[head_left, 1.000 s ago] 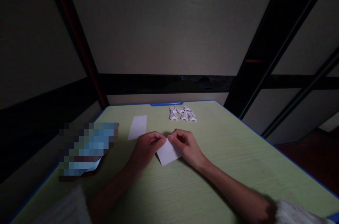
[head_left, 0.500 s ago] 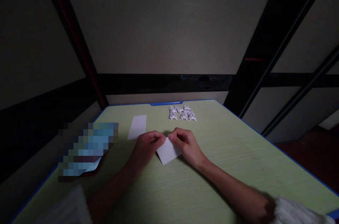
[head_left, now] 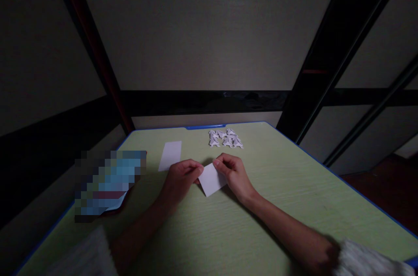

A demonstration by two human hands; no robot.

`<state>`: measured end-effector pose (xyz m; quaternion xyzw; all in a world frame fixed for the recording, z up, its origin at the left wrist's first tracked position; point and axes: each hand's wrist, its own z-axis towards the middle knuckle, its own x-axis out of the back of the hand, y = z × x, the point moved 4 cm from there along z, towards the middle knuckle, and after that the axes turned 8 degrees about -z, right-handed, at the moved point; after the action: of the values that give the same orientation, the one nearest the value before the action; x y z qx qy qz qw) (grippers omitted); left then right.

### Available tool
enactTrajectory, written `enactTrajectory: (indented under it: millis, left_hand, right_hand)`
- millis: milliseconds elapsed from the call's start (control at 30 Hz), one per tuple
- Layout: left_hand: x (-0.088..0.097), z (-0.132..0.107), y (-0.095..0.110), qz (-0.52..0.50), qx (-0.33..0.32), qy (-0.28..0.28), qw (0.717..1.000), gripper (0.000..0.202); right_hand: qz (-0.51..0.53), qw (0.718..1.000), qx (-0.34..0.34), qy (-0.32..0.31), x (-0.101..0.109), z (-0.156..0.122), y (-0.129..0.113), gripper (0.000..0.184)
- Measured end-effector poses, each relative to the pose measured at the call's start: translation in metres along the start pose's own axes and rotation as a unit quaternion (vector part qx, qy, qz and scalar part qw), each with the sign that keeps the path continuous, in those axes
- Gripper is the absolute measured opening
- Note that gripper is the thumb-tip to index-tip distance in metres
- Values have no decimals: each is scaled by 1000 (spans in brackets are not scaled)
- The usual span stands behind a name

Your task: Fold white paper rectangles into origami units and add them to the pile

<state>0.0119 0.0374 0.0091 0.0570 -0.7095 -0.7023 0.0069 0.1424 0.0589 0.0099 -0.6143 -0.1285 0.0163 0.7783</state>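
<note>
A small white sheet of paper (head_left: pixel 212 181) is held between my two hands, tilted, with one corner pointing down toward me. My left hand (head_left: pixel 183 178) pinches its left corner between thumb and fingers. On the upper right edge, my right hand (head_left: pixel 233 173) grips it, thumb on top and fingers curled behind. Beyond the hands lie several folded white paper figures (head_left: pixel 225 138), set close together in rows. Another flat white sheet (head_left: pixel 170 155) rests to the left of them, just past my left hand.
The pale green table (head_left: pixel 287 189) has a blue edge. On its left side lies a blurred-out bluish object (head_left: pixel 120 180) with a dark reddish rim. A panelled wall (head_left: pixel 209 41) rises behind the table's far edge.
My right hand has shifted slightly right and up, and the paper has moved with it. My thumbs are farther apart, showing more of the paper's top edge.
</note>
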Motion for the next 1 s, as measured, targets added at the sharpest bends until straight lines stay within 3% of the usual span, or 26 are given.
enactTrajectory:
  millis: [333, 633, 833, 1000]
  left_hand:
    - [13, 4, 0, -11, -19, 67, 998, 10]
    - [3, 1, -1, 9, -14, 10, 1000, 15]
    - [10, 1, 4, 32, -74, 58, 995, 14]
    - [4, -4, 11, 118, -134, 25, 984, 13]
  right_hand:
    - [36, 989, -5, 141, 21, 7, 5, 24]
    - [65, 996, -25, 49, 3, 0, -2, 22]
    - [54, 998, -1, 24, 0, 2, 1, 13]
    - [-5, 998, 8, -64, -10, -3, -3, 12]
